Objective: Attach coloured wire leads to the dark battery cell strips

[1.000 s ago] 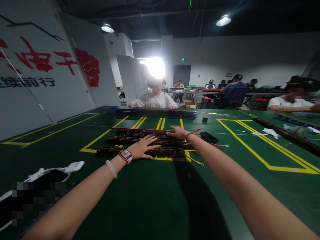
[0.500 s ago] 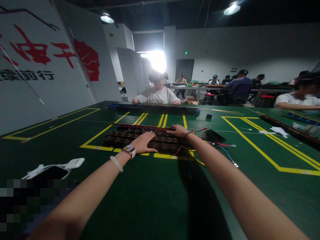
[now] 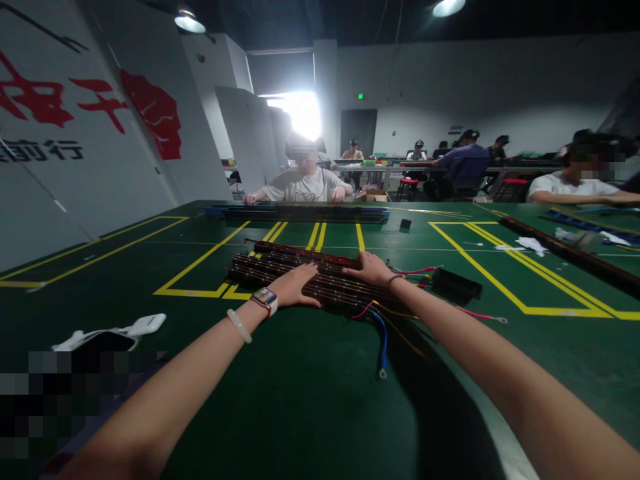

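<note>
A flat bundle of dark strips (image 3: 260, 267) with rows of small bright dots lies on the green table (image 3: 310, 400). My left hand (image 3: 295, 285) rests flat on the bundle's near edge, fingers together, a watch and a bracelet on that wrist. My right hand (image 3: 371, 269) lies flat on the bundle's right end. Red, yellow and blue wires (image 3: 384, 337) trail from that end toward me. A black box (image 3: 456, 285) sits just right of my right hand.
Yellow lines (image 3: 480, 267) mark rectangles on the table. A long dark stack (image 3: 300, 213) lies at the far edge, where a person (image 3: 303, 183) sits. Another person (image 3: 580, 187) sits at the right. White pieces (image 3: 135, 327) and a dark object lie at the left.
The bundle has slid toward me and to the right under both hands. The strips have closed up into one pack, and the wires now trail nearer to me.
</note>
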Tool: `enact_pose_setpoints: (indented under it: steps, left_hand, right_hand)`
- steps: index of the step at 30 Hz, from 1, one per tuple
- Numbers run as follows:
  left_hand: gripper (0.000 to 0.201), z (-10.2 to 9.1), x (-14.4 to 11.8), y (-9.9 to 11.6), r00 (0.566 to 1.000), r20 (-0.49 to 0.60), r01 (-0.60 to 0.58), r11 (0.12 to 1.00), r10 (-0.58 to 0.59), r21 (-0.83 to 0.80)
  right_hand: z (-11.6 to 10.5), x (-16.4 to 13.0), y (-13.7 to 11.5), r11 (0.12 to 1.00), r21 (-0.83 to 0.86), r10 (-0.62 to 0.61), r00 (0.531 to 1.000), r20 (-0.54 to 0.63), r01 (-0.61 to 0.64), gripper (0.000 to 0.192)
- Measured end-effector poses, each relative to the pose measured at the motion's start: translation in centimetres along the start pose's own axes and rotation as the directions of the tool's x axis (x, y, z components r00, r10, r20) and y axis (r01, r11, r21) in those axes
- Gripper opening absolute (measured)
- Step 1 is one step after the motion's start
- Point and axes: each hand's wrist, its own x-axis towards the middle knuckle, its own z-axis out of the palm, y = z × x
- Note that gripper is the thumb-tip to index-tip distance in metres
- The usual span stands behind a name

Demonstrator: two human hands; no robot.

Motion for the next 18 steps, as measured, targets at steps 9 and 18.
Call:
enact_pose_setpoints:
  steps: [9, 18]
  left_hand:
    - [0.095, 1.8, 5.2, 8.7, 0.967, -0.04, -0.253, 0.965, 0.25, -0.074]
    - [0.091, 3.9, 12.5, 19.2, 0.875, -0.092, -0.476, 0.879, 0.475, 0.013]
  right_hand:
    - [-3.4, -11.1, 6.6, 0.976, -0.06, 0.204, 0.973, -0.103, -0.211, 0.069]
    - [-7.6, -21.2, 15.2, 0.879, -0.151, 0.443, 0.892, -0.092, -0.453, 0.071]
